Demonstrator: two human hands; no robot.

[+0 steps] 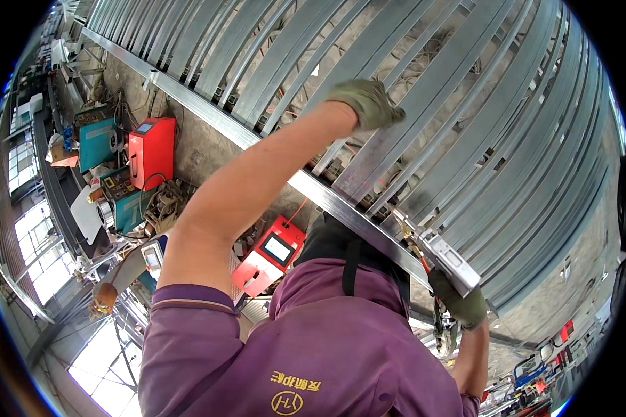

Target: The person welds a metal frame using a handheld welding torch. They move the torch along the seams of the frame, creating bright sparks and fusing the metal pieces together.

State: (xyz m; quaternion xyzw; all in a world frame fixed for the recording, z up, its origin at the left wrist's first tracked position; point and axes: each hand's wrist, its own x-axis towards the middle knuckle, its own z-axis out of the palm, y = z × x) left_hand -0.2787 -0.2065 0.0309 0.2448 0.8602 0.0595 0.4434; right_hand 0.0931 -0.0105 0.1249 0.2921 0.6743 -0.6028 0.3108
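Note:
My left hand (368, 105), in an olive-green work glove, is over the grey metal slats (424, 111) of a long frame. Its fingers look curled under, and anything inside them is hidden. In its own dark green glove, my right hand (462, 302) grips a silver, box-bodied welding gun (452, 260) near the frame's front edge. The gun's thin tip points up and left, toward the slat ends. Those ends meet a shiny metal rail (334, 201) that crosses in front of my body.
A red machine with a small screen (275, 254) stands just below the rail. Farther left are another red box (153, 153) and a teal machine (97, 142) among cables. Wires lie on the concrete floor beneath the slats. Blue and red tools (532, 372) sit at lower right.

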